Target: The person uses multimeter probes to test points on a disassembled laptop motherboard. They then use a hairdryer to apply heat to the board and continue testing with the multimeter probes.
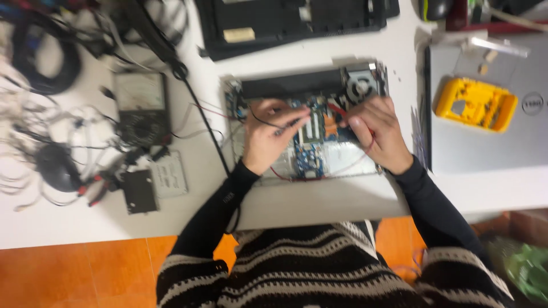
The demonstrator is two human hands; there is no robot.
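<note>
An opened laptop base (342, 162) lies on the white table, its blue circuit board (310, 157), black battery bar (291, 85) and fan (361, 85) exposed. My left hand (265, 137) rests over the board's left side, pinching a black test probe (288, 124) whose tip points at the board. My right hand (377, 132) covers the board's right side and holds a red test probe (337, 111), its red lead running under the palm. The picture is blurred, so the exact contact points are unclear.
An analogue multimeter (141, 108) sits to the left, with tangled cables (40, 63), a black mouse (57, 166) and two drive units (154, 182) nearby. A dark laptop shell (291, 23) lies at the back. A yellow meter holster (475, 104) rests on a closed silver laptop (491, 142).
</note>
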